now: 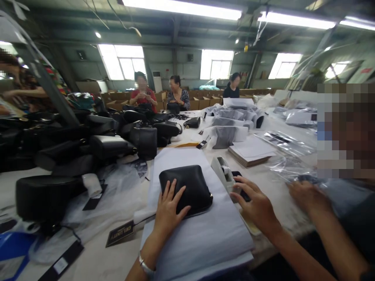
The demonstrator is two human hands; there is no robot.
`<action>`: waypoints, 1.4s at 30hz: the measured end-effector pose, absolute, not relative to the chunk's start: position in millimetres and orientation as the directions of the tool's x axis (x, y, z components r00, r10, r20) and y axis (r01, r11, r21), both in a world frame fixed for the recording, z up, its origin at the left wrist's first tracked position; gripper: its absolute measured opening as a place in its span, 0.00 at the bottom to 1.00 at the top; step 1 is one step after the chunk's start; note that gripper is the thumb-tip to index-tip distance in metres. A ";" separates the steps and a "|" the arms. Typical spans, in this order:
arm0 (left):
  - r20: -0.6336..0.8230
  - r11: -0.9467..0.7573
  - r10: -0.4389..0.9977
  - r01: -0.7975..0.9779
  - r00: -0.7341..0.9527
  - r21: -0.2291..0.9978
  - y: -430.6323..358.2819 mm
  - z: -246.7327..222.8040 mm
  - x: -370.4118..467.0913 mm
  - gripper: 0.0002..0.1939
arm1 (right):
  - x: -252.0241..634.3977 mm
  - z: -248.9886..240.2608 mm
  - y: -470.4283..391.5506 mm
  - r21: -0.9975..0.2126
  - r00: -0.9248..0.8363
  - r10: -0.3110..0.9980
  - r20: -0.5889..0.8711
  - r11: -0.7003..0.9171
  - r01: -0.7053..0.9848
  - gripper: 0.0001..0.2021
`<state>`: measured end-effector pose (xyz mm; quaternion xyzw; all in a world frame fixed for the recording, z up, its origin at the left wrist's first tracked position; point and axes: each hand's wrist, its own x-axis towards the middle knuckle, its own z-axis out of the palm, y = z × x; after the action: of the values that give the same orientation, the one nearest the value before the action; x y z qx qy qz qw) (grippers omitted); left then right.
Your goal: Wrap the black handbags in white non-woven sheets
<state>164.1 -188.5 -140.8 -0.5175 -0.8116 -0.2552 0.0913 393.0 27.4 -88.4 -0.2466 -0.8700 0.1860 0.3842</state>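
Note:
A small black handbag (pixel 195 185) lies flat on a stack of white tissue paper (pixel 216 234) in front of me. My left hand (pixel 171 205) rests on its left side, fingers spread and palm down. From the bag a cord runs left to a black hang tag (pixel 120 233) with gold lettering. To the right, my right hand (pixel 258 205) reaches to a pale tape dispenser (pixel 220 169), its fingers curved and apart at the near end. Whether the fingertips touch tape there I cannot make out.
Black handbags (pixel 111 146) are heaped on the left. Behind the dispenser lie a stack of cards (pixel 250 150) and wrapped bags (pixel 230 134). Clear plastic sleeves (pixel 287 142) lie at right, beside a co-worker's hands (pixel 310 197). Several other people sit or stand farther off.

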 end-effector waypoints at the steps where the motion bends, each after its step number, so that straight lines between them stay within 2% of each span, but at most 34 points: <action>1: 0.418 0.334 0.789 0.886 -0.450 0.323 -188.6 -142.1 164.0 0.33 | 372.0 -79.3 30.4 -0.548 -0.598 0.570 0.564 0.800 0.245 0.09; 3: 0.426 0.335 0.782 0.883 -0.455 0.328 -189.0 -145.6 163.9 0.34 | 324.4 -67.7 40.9 -0.574 -0.654 0.534 0.535 0.798 0.182 0.09; 5: 0.433 0.338 0.774 0.879 -0.463 0.335 -189.6 -149.0 164.1 0.35 | 272.4 -64.6 57.4 -0.547 -0.718 0.470 0.513 0.824 0.148 0.11; 11: 0.444 0.334 0.761 0.872 -0.473 0.358 -190.9 -154.3 164.5 0.39 | 136.0 -87.0 116.9 -0.340 -0.891 0.358 0.280 0.905 0.257 0.15; 17: 0.483 0.322 0.766 0.903 -0.425 0.285 -189.7 -166.3 157.1 0.44 | 73.7 -131.7 159.1 -0.209 -0.868 0.486 0.102 0.863 0.459 0.27; 20: 0.513 0.295 0.772 0.926 -0.376 0.235 -188.8 -176.4 151.0 0.44 | 63.4 -147.6 167.7 -0.152 -0.850 0.522 0.072 0.848 0.508 0.26; 26: 0.545 0.275 0.771 0.944 -0.329 0.180 -186.9 -189.2 142.9 0.45 | 63.6 -147.5 164.7 -0.129 -0.893 0.406 0.195 0.913 0.387 0.12; 30: 0.564 0.264 0.762 0.948 -0.318 0.177 -186.3 -188.1 143.2 0.44 | 70.7 -133.4 157.2 -0.168 -0.848 0.409 0.336 0.912 0.373 0.13; 37: 0.486 0.308 0.779 0.917 -0.395 0.253 -191.0 -168.3 153.3 0.43 | 106.6 -99.7 133.1 -0.207 -0.761 0.355 0.543 0.935 0.288 0.12; 40: 0.470 0.321 0.778 0.907 -0.417 0.273 -193.3 -144.0 147.5 0.38 | 138.0 -86.6 117.8 -0.193 -0.705 0.282 0.650 0.959 0.205 0.12; 42: 0.532 0.367 0.720 0.895 -0.447 0.255 -190.5 -119.1 136.3 0.34 | 162.9 -79.9 105.8 -0.142 -0.649 0.187 0.737 0.982 0.123 0.10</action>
<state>136.3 -190.5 -119.1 -0.4985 -0.8095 -0.2609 0.1677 162.9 105.8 -79.9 -0.0855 -0.9071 0.0394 0.4102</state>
